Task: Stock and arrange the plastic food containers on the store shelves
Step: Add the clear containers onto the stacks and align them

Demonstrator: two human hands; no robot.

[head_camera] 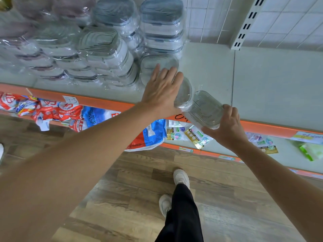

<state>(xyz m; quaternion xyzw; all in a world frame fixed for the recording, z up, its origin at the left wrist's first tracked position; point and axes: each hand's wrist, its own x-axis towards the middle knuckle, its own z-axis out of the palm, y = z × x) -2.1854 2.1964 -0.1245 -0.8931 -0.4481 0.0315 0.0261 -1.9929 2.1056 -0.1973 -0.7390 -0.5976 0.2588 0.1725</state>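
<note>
Stacks of wrapped plastic food containers (pixel 104 48) with grey lids fill the left half of the pale shelf (pixel 262 81). My right hand (pixel 227 124) grips a clear container (pixel 206 109) tilted over the shelf's orange front edge. My left hand (pixel 162 89) lies flat, fingers spread, against a second clear container (pixel 184 91) that sits beside the one in my right hand. A low container (pixel 157 65) lies on the shelf just beyond my left fingertips.
The shelf's right half is bare up to a white slotted upright (pixel 248 23). The lower shelf holds red and blue bags (pixel 97 116) and small packets (pixel 197 137). My feet in white shoes (pixel 180 177) stand on the wood floor.
</note>
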